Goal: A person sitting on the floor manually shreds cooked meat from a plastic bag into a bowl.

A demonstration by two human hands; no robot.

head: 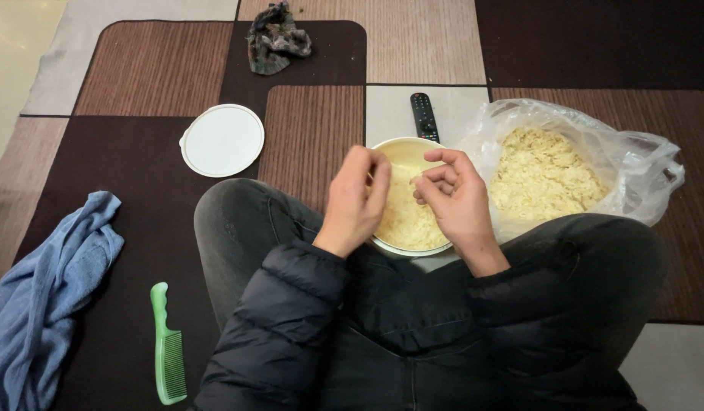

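Observation:
A round cream tub (401, 147) partly filled with pale yellow crumbled food (407, 217) sits on the carpet between my crossed legs. My left hand (357, 199) hovers over its left rim, fingers curled together around a small bit of the food. My right hand (456, 199) is over the right side of the tub, fingertips pinched on a small piece. To the right lies an open clear plastic bag (633, 164) holding a heap of the same yellow food (542, 176).
The tub's white round lid (222, 140) lies on the carpet to the left. A black remote control (423, 116) rests behind the tub. A green comb (168, 346) and blue cloth (47, 293) lie at left, a dark crumpled cloth (276, 38) at top.

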